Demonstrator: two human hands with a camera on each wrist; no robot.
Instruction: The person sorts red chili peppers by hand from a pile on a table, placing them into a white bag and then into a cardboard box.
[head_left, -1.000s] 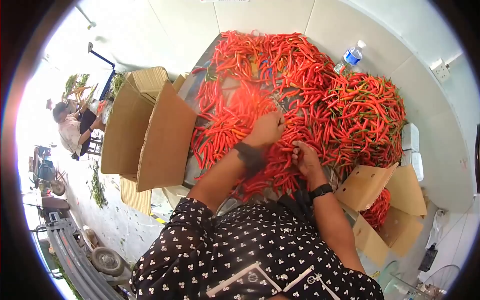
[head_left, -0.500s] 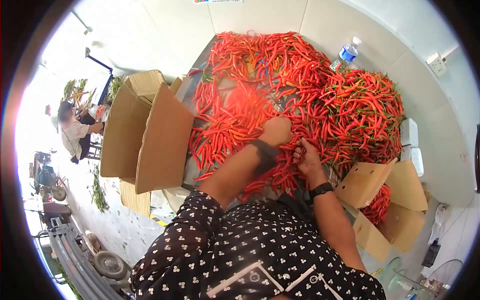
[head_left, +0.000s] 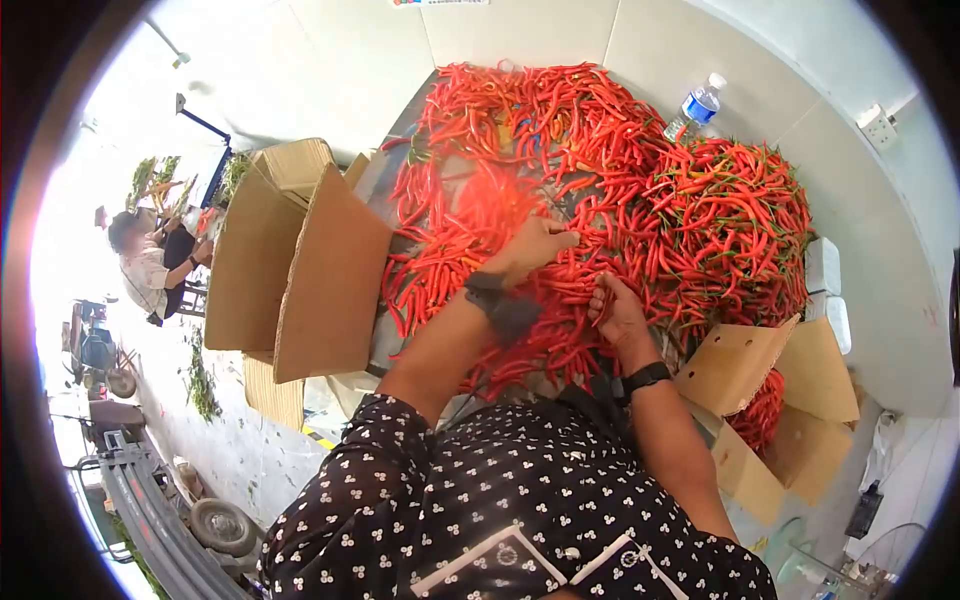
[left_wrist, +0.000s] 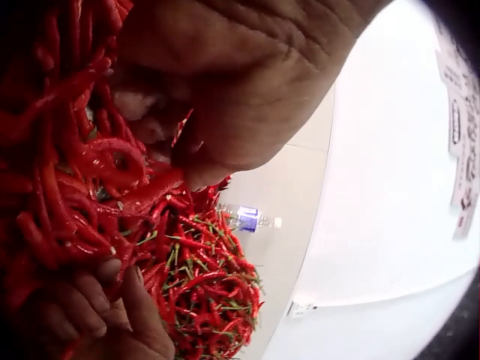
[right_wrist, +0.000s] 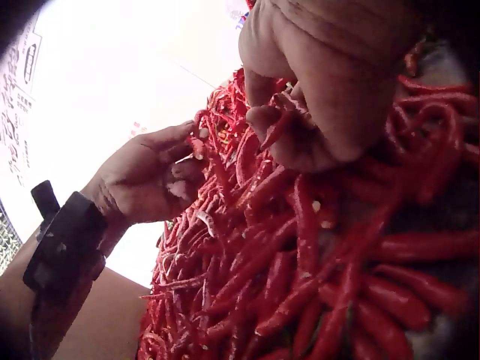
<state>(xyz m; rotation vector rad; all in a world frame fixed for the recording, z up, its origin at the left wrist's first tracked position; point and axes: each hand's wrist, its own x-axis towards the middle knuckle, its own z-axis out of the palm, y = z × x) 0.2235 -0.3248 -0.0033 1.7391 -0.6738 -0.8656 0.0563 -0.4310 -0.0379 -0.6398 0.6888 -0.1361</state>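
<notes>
Red chili peppers cover the work surface in a loose layer. Over their middle, my left hand bends its fingers downward; in the right wrist view its thumb and fingertips pinch a red chili. My right hand lies palm up at the near right of the layer, fingers curled. Between its thumb and fingers a small chili shows in the right wrist view. Both hands are close together, just above the peppers. A taller heap of chilies with green stems rises to the right.
A large cardboard box stands open at the left. Another open carton with chilies inside is at the near right. A water bottle stands by the wall behind the heap. Another person sits beyond the left box.
My left hand went slightly right and toward my right hand, then back left and farther from my body. My right hand stays in nearly the same place, with small finger shifts.
</notes>
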